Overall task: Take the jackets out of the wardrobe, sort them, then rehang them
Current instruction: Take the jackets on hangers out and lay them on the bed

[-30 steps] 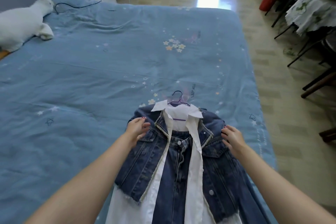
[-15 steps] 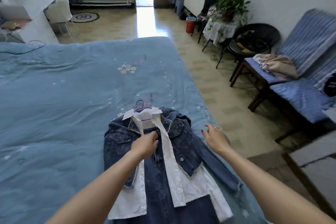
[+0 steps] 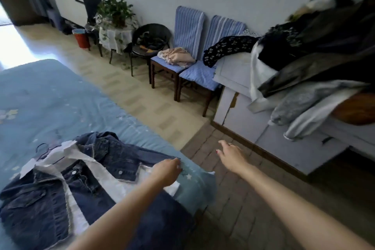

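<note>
A view looking down over a person's two bare forearms, reaching forward across the near right corner of a bed (image 3: pixel 50 95) covered in a light blue quilt. A dark denim jacket (image 3: pixel 95 168) lies flat on the quilt at the near left, spread open over a white shirt (image 3: pixel 113 180) and on a dark hanger (image 3: pixel 43 149), whose hook points to the far left. One denim sleeve stretches right toward the edge of the bed.

The left hand (image 3: pixel 166 171) rests at the end of that sleeve, fingers curled down against the cuff; whether it actually grips the cloth cannot be told. The right hand (image 3: pixel 231 155) hovers over the tiled floor just right of the bed, released, fingers loosely spread and holding nothing, a ring on one finger.

To the right stands a white cabinet (image 3: pixel 263 124), and on its top surface a pile of clothes (image 3: pixel 316 63) in dark, grey and white cloth, blurred, some of it hanging over the front edge. Against the far wall are two wooden chairs with blue striped cushions (image 3: pixel 188 26); a crumpled pink garment (image 3: pixel 176 57) lies on the left seat. Further left are a black round chair (image 3: pixel 151 36), a small table with a leafy plant (image 3: pixel 114 11), and a red bucket (image 3: pixel 81 38).
</note>
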